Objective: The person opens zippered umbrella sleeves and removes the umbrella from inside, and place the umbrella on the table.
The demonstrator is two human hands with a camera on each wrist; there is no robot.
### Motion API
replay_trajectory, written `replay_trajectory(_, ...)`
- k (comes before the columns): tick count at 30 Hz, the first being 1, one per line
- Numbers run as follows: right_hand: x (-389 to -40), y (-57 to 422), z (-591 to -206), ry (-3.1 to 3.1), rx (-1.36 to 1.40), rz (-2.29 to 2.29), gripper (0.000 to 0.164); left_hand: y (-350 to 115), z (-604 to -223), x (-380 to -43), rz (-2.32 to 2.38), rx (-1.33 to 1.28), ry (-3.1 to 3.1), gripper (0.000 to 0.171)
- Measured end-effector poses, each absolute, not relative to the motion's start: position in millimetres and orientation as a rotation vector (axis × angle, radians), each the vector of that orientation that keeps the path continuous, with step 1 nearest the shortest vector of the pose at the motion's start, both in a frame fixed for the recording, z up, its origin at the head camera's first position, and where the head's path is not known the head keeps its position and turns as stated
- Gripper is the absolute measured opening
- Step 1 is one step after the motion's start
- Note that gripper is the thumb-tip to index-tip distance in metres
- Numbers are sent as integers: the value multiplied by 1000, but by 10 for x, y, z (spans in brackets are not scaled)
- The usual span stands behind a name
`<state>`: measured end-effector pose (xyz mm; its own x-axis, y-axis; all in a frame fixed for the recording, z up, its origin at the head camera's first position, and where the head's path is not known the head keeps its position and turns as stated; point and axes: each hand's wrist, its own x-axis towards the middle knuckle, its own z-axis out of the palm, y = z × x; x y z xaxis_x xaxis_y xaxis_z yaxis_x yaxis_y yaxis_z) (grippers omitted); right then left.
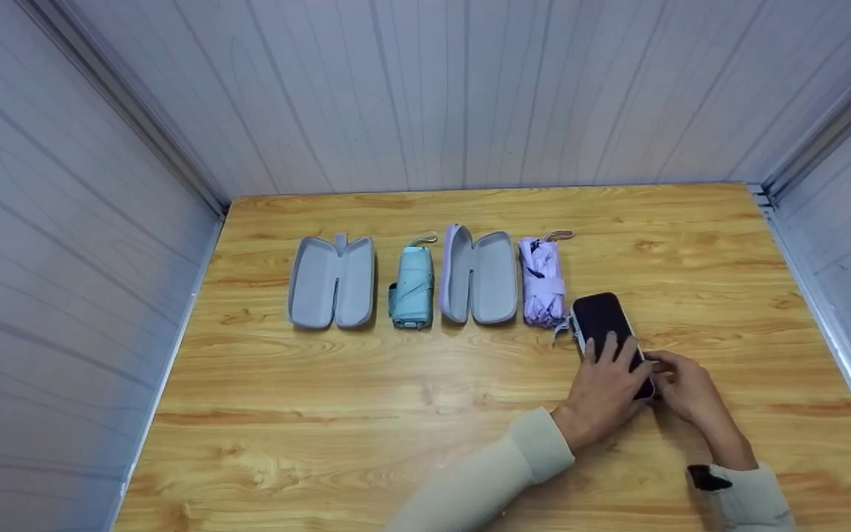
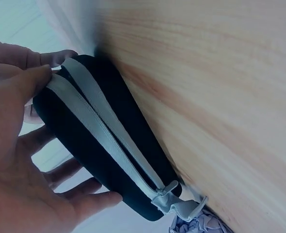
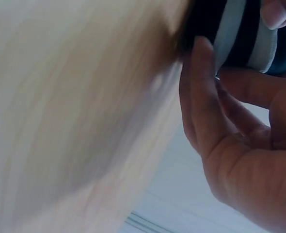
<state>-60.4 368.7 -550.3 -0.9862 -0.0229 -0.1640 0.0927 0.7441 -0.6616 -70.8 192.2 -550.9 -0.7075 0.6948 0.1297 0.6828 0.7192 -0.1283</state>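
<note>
A black zip case (image 1: 606,314) with grey zipper bands lies on the table at the right. My left hand (image 1: 606,384) holds it from above, fingers spread over its top and thumb at the zipper edge near one end (image 2: 48,87). At the case's near end, my right hand (image 1: 684,388) grips the corner with thumb and fingertips against the zipper band (image 3: 230,29). Whether those fingers hold a zipper slider is hidden. A grey fabric loop (image 2: 174,201) hangs at the far end. Beside that end lies a folded lilac umbrella (image 1: 543,284).
Left of the umbrella stands an opened case with a lilac shell (image 1: 494,277), then a folded teal umbrella (image 1: 415,284) and another opened grey case (image 1: 355,284). The wooden table (image 1: 307,421) meets pale panel walls (image 1: 425,96) at the back and sides.
</note>
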Motion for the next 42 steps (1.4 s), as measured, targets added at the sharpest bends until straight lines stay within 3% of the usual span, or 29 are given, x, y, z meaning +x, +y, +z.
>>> replay_trajectory(15, -595, 3691, -5534, 2954, 107, -1062, 24, 1828, -5530, -719, -196, -1061, -2649, 48)
replay_trajectory(23, -602, 3720, -5549, 3004, 130, -1057, 22, 1733, -5551, -712, -724, -943, -2697, 45)
replay_trajectory(42, -591, 3656, -5513, 3134, 151, -1064, 30, 1662, -5515, -694, -1909, -350, -2602, 18)
